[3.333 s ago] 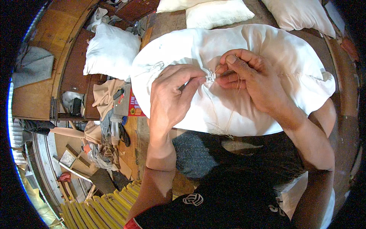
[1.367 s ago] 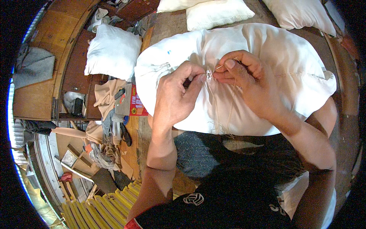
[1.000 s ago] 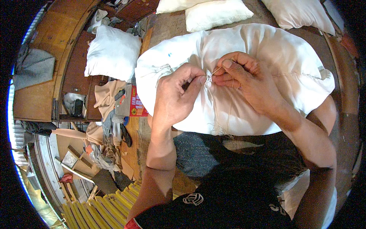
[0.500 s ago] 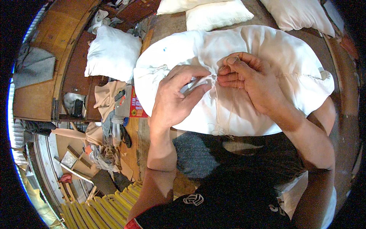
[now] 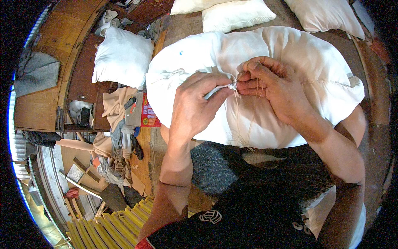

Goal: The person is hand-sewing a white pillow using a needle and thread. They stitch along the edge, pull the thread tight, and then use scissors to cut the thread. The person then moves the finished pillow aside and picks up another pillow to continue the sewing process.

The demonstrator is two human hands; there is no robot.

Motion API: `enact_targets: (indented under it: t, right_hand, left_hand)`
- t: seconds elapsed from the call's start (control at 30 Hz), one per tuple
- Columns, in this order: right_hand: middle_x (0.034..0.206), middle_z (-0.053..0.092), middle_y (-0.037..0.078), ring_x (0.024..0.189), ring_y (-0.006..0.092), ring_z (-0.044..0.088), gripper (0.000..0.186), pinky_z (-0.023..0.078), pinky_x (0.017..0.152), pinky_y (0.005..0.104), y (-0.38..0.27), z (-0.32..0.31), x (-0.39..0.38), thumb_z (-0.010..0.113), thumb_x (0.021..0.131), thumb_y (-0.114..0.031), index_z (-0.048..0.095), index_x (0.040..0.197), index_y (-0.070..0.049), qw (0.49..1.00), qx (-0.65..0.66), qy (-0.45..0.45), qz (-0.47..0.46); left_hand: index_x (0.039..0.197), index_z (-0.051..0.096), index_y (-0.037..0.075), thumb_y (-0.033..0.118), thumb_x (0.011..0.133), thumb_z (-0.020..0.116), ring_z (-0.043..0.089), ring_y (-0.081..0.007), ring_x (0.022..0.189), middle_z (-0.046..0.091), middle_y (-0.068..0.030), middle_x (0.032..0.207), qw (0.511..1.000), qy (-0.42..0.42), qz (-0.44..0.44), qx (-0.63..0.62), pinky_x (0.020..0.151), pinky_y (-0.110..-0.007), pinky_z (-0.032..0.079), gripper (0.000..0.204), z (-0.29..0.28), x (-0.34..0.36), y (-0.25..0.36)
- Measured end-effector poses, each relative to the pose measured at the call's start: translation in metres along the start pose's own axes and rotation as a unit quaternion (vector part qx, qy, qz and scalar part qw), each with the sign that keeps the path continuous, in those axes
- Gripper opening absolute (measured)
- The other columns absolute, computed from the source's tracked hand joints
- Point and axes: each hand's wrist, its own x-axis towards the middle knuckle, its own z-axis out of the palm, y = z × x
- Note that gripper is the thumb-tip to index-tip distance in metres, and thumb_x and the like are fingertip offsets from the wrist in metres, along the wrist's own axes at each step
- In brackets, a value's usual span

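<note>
A large white cushion [image 5: 323,58] lies across my lap, its middle puckered around gathered cloth [image 5: 233,86]. My left hand [image 5: 197,106] pinches that gather between thumb and forefinger from the left. Just to its right, my right hand [image 5: 273,91] is closed with thumb and fingers pinched on thin thread [image 5: 251,124]; the needle between those fingertips is hard to make out. Loose pale threads hang from the gather over the front of the cushion.
White pillows [image 5: 238,16] lie beyond, another pillow [image 5: 121,54] at the left beside wooden cabinets [image 5: 41,103]. Heaped fabrics [image 5: 112,106], a red printed item [image 5: 150,112] and dark sandals [image 5: 137,147] are at the left. A yellow slatted object [image 5: 107,224] stands at lower left.
My left hand has shifted right over the last second, pulling the pinched fold along. My right hand moved slightly right, and the needle visible earlier between its fingers is now less distinct.
</note>
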Motion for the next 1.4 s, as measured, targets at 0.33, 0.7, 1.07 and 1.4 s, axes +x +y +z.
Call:
enact_targets:
  t: [0.33, 0.7, 1.07, 1.4]
  right_hand:
    - [0.092, 0.068, 0.009, 0.083, 0.0174, 0.069, 0.024, 0.060, 0.081, 0.0317, -0.004, 0.001, -0.001, 0.059, 0.100, -0.026, 0.064, 0.103, -0.002, 1.000, 0.001, 0.000, 0.012]
    - [0.092, 0.068, 0.006, 0.086, 0.0151, 0.067, 0.024, 0.056, 0.084, 0.0299, -0.001, -0.001, -0.001, 0.059, 0.100, -0.026, 0.066, 0.102, -0.003, 1.000, -0.002, -0.012, 0.003]
    - [0.099, 0.069, 0.006, 0.091, 0.0141, 0.065, 0.027, 0.052, 0.085, 0.0280, -0.003, -0.010, 0.000, 0.058, 0.100, -0.026, 0.067, 0.109, -0.003, 0.997, 0.021, -0.057, 0.036]
    - [0.107, 0.069, 0.009, 0.090, 0.0152, 0.065, 0.033, 0.054, 0.085, 0.0301, -0.006, -0.004, -0.006, 0.055, 0.101, -0.029, 0.065, 0.117, -0.001, 0.998, -0.056, 0.026, 0.015]
  left_hand:
    - [0.095, 0.075, 0.005, 0.006, 0.078, 0.078, 0.069, -0.0265, 0.079, 0.073, -0.0119, 0.088, 1.000, 0.025, 0.007, -0.008, 0.072, -0.035, 0.053, 0.018, 0.005, 0.001, -0.003]
    - [0.100, 0.074, 0.002, 0.003, 0.082, 0.075, 0.069, -0.0160, 0.082, 0.074, -0.0101, 0.091, 0.998, -0.009, -0.061, -0.003, 0.075, -0.028, 0.053, 0.018, 0.008, 0.002, -0.003]
    - [0.086, 0.072, 0.005, 0.001, 0.074, 0.080, 0.066, -0.0231, 0.081, 0.067, -0.0077, 0.089, 0.992, 0.095, 0.079, -0.017, 0.072, -0.032, 0.052, 0.015, 0.014, 0.007, -0.006]
    - [0.083, 0.067, -0.001, -0.007, 0.076, 0.072, 0.066, -0.0236, 0.084, 0.068, -0.0113, 0.090, 0.987, 0.085, 0.119, -0.074, 0.075, -0.032, 0.051, 0.011, -0.001, -0.008, -0.013]
